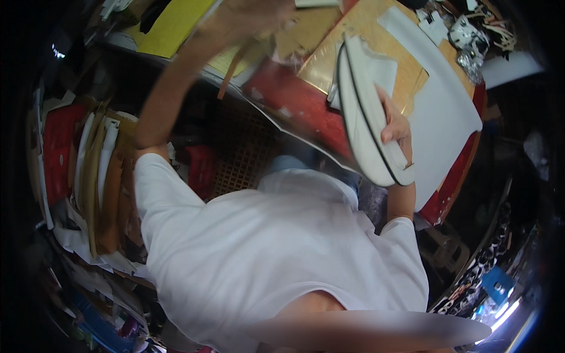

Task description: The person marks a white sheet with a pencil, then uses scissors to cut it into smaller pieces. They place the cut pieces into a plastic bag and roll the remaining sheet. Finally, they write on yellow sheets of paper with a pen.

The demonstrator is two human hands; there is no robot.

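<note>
My right hand (396,125) grips a white, elongated pouch-like piece with dark edging (366,117), thumb on its face and the other fingers partly hidden. It is tilted over the front of the worktable, with a pale flap behind it. Its exact kind I cannot make out. My left hand (250,20) reaches out to the far left part of the table, smeared by motion, so its fingers cannot be read. Beneath it lie a tan sheet (309,29) and a narrow brown strip (231,73).
A yellow sheet (173,26) covers the table's left end. The red tabletop (300,97) shows near me, with a large white sheet (441,117) at right. Crumpled scraps (471,44) lie far right. Upright folders and sheets (97,170) stand left. A chain (485,253) hangs lower right.
</note>
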